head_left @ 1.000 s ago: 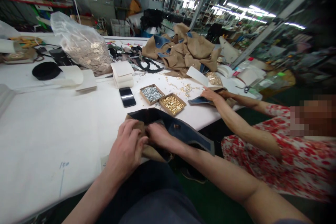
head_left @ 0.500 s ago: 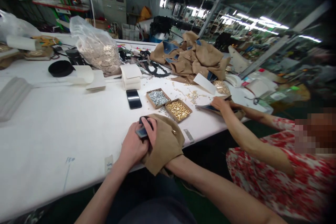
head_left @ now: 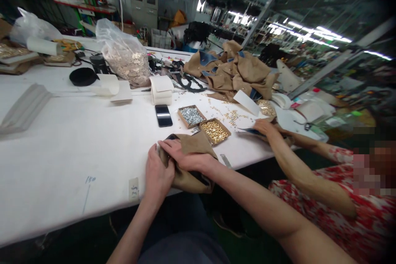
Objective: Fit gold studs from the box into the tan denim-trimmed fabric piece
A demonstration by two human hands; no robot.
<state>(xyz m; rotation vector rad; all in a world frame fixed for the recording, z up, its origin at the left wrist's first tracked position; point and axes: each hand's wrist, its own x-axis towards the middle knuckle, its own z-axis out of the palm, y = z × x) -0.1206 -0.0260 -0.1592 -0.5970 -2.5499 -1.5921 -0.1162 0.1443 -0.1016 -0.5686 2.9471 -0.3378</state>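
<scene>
At the table's front edge both hands hold a brown fabric piece [head_left: 194, 179] with a dark blue inner side. My left hand [head_left: 158, 175] is closed on its left end, thumb toward the cloth. My right hand [head_left: 177, 152] lies over the top of the cloth, its fingers pressing near the left fingertips; part of the cloth folds over its back. What lies between the fingers is hidden. Just beyond the cloth stand an open box of gold studs [head_left: 215, 132] and an open box of silver studs [head_left: 191, 115]. A black phone [head_left: 163, 116] lies left of them.
On the right, a co-worker's hand [head_left: 263, 126] holds similar cloth at the table edge. Behind the boxes are loose gold studs [head_left: 231, 117] and a heap of brown cloth pieces [head_left: 238, 70]. A plastic bag of small parts [head_left: 126, 62] and a white roll [head_left: 161, 90] stand farther left.
My right hand has come out from under the cloth and now lies on top of it. The cloth has turned over and its stud no longer shows. The view has shifted slightly left.
</scene>
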